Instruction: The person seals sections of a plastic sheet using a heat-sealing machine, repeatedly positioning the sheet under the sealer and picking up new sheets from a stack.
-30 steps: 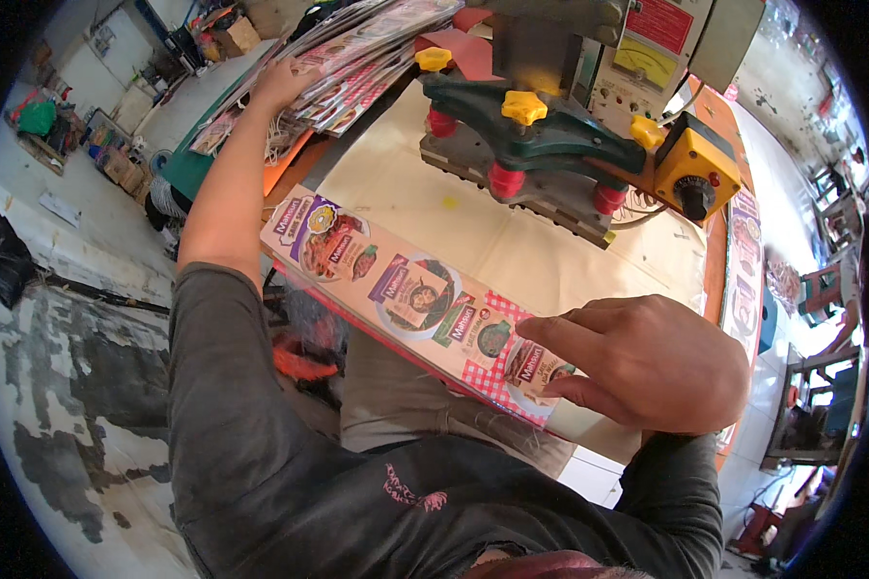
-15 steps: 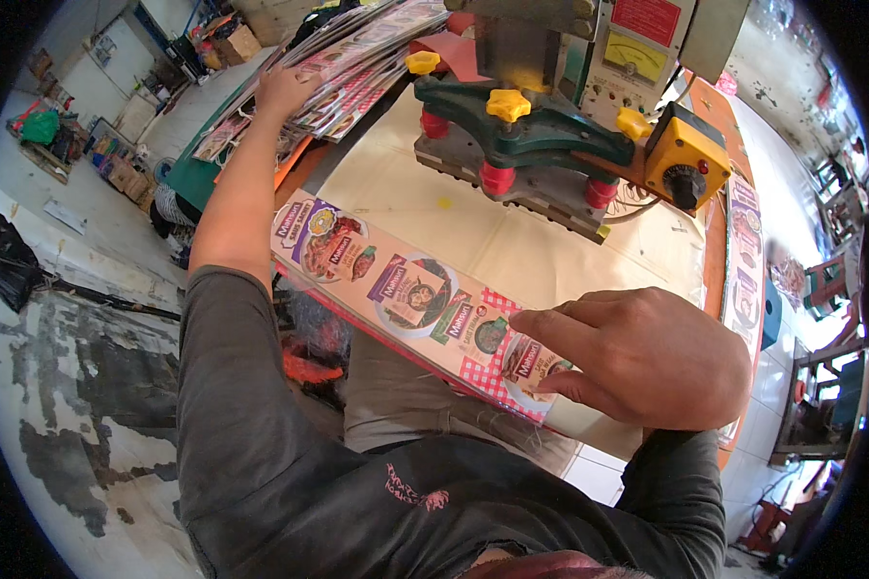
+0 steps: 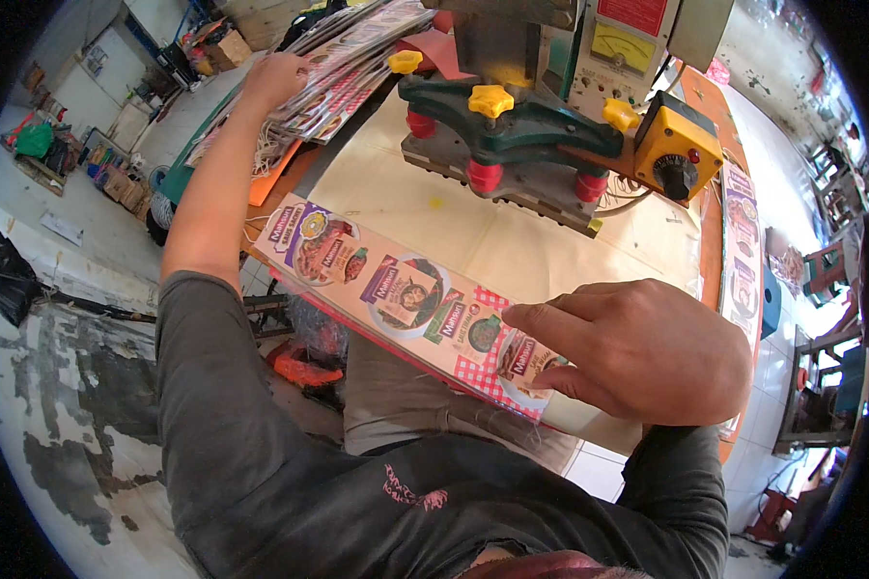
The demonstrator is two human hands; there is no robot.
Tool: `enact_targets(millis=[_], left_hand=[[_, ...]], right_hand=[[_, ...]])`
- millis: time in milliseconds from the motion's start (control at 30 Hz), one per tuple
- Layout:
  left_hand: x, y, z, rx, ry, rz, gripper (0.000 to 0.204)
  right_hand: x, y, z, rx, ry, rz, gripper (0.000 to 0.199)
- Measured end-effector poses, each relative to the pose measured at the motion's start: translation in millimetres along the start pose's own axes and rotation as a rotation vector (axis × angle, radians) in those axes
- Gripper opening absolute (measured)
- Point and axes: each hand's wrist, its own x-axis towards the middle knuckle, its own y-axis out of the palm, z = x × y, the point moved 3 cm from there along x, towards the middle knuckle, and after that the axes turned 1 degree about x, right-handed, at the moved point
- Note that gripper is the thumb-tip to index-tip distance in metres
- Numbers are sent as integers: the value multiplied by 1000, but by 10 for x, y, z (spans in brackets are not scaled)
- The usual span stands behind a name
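A long printed cardboard strip (image 3: 357,275), peach-coloured with food pictures and red checks, lies slanted along the near edge of the work table. My right hand (image 3: 637,352) is over its right end, fingers bent, with the index fingertip and thumb on the printed face. The other fingertips are hidden beneath the hand. At the far left, my left hand (image 3: 278,82) reaches to the side of a pile of similar printed strips (image 3: 343,87). Its fingers are curled in against the pile, and what they hold is hidden.
Beyond the strip stands a press with a dark green head (image 3: 517,125), yellow knobs and red spacers. A yellow control box (image 3: 678,150) with a black dial juts out at its right. Another printed strip (image 3: 741,246) lies along the table's right edge. Pale sheeting (image 3: 367,183) covers the tabletop.
The whole view has shifted slightly, so the press sits a little farther left. My left hand has drawn slightly back along the pile, its fingers more curled. My right hand stays on the strip.
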Motion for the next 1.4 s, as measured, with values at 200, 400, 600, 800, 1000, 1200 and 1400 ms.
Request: enact_targets(millis=[200,400,600,800,1000,1200,1400], left_hand=[[45,37,15,5,60,46,36],[102,84,-174,94,110,49,42],[217,220,-17,134,93,165,53],[193,148,133,82,69,231,51],[23,61,-35,55,-158,-9,34],[-75,36,49,88,-211,-41,17],[-235,-57,-109,129,-166,-124,15]], right_hand=[[20,-7,-18,-28,58,131,50],[-7,-19,-36,8,59,95,38],[-36,-41,-36,-10,55,115,51],[-48,-41,-42,1,21,87,53],[-66,-57,-39,4,43,85,53],[-51,-48,-40,-24,52,97,52],[-20,-36,-51,-29,68,124,53]])
